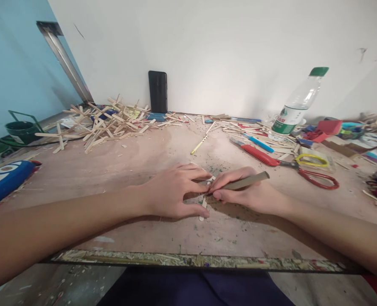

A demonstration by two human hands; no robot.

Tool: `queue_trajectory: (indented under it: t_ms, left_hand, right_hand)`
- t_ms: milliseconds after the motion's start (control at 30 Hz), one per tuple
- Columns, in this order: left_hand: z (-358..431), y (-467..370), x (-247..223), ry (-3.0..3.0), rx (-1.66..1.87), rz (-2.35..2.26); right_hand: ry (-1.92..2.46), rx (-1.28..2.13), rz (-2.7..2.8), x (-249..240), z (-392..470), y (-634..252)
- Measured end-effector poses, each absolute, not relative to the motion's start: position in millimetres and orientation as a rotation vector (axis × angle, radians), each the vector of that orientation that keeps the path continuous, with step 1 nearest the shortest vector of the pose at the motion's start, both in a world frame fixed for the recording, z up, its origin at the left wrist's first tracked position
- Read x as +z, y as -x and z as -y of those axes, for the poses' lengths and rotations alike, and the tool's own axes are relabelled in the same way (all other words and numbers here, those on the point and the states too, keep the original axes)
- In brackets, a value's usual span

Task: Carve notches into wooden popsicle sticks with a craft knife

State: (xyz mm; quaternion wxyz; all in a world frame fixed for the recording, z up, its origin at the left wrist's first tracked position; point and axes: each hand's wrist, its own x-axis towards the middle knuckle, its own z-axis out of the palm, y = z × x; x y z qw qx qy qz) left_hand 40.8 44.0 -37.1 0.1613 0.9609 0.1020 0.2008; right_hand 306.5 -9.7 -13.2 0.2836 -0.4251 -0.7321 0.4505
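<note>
Near the middle of the table, wooden sticks [204, 207] lie partly under my fingers. My left hand [179, 191] rests on them with its fingers spread, the thumb at the lower end and the other fingertips higher up. My right hand [246, 192] is closed round a slim olive-grey tool [247, 181], held like a pen. The tool's tip points down at the sticks beside my left fingertips, but the fingers hide the tip itself.
Behind stand a black phone [158, 92], a heap of crossed sticks [112, 123] and a bottle [295, 108]. To the right lie a red cutter [260, 154] and scissors [319, 178]. A notched stick [201, 142] lies ahead. Blue object [8, 180], far left.
</note>
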Motion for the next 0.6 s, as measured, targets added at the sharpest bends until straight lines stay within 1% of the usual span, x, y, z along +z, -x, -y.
queue_trajectory:
  t_ms: [333,600]
  left_hand:
    - [-44.5,-40.5,-38.2,-2.731,0.534,-0.327]
    - [-44.4,-39.9,-28.3,-2.727,0.282,-0.590]
  right_hand:
    - [1.122,1.188,1.952,-15.0,10.8,-305.3]
    - [1.105,1.182,1.932,-16.3,12.7,-303.3]
